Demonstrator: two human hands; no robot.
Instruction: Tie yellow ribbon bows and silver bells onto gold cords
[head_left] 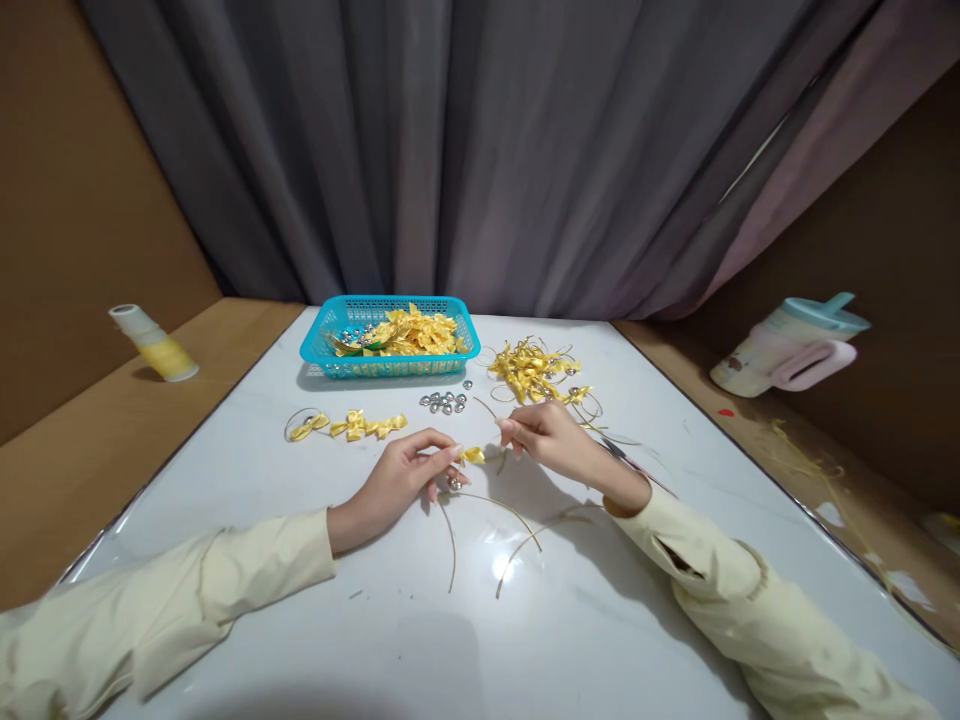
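Between finger and thumb my left hand (409, 475) pinches a yellow bow (472, 455); a small silver bell (454, 483) hangs just under its fingers. My right hand (547, 440) is closed on a thin gold cord (486, 406) to the right of the bow. More cord pieces (510, 510) lie curved on the white table below the hands. Beyond the left hand, several yellow bows (360, 425) lie in a row. Loose silver bells (444, 403) sit in a cluster behind the hands. A pile of bows on cords (532, 370) lies behind the right hand.
A blue basket (390, 370) of yellow bows and bells stands at the table's back. Dark-handled scissors (622, 455) lie partly behind the right wrist. A yellow-and-white roll (157, 345) stands at left, a lidded cup (780, 345) at right. Grey curtains (480, 150) hang behind.
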